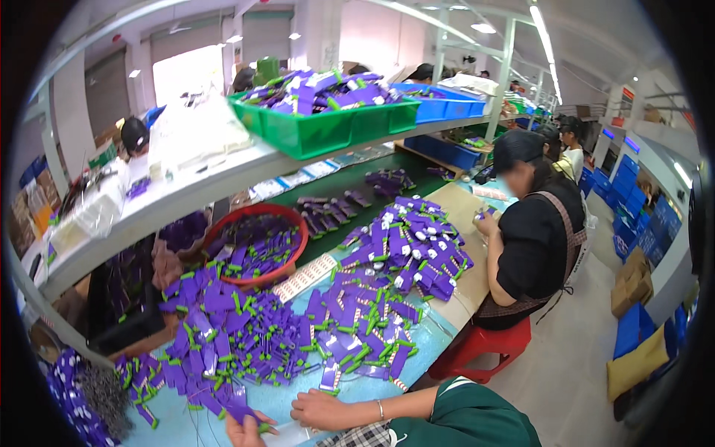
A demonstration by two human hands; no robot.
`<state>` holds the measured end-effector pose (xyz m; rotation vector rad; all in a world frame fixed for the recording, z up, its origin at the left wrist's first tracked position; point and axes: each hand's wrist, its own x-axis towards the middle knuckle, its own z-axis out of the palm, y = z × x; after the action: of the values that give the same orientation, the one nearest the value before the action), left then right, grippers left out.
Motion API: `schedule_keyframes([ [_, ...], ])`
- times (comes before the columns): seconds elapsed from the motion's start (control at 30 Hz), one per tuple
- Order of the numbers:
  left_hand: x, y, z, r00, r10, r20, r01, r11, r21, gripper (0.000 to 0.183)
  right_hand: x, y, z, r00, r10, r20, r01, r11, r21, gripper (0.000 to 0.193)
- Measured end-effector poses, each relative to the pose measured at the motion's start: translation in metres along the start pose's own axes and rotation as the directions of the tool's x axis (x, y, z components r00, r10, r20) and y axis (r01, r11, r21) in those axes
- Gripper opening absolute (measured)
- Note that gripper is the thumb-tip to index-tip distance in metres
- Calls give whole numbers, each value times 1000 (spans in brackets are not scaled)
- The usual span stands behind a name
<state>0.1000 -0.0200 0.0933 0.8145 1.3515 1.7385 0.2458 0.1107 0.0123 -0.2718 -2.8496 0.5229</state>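
At the lower edge, my left hand [244, 430] has its fingers closed round a flat purple piece with a bright green end [240, 411]. Just right of it is my right hand [322, 410], a band on its wrist, its fingers curled in over the blue tabletop. Whatever its fingertips hold, if anything, is hidden. A see-through plastic piece [292, 433] lies between the two hands. Beyond them spreads a big heap of loose purple-and-green pieces [257, 335]. Some pieces to the right [357, 320] bear strips of small printed marks.
A red round basket [302, 249] of pieces stands behind the heap, near a sheet of stickers [307, 277]. On the shelf above sits a loaded green bin [328, 132] beside a blue bin [447, 109]. At right, a co-worker [532, 231] sits on a red stool [484, 350].
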Motion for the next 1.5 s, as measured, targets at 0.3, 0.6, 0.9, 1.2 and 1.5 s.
schedule_keyframes([
  [0.3,-19,-93,-22,966,-212,150,213,977,11,13,-5,2,21,990,-6,-141,16,997,72,8],
  [0.6,-22,-81,-10,965,-259,50,259,966,-7,11,8,10,-8,991,57,-123,20,836,549,14],
  [0.9,-19,-20,10,982,-190,7,185,964,191,10,29,-13,-51,940,0,-342,158,888,432,20],
  [1.2,-2,-39,3,980,-198,-5,197,976,95,17,23,-22,-43,938,239,-251,14,697,717,18],
  [1.5,-2,-41,2,932,-303,197,362,796,-486,35,25,-15,-40,921,380,90,-234,353,906,11],
])
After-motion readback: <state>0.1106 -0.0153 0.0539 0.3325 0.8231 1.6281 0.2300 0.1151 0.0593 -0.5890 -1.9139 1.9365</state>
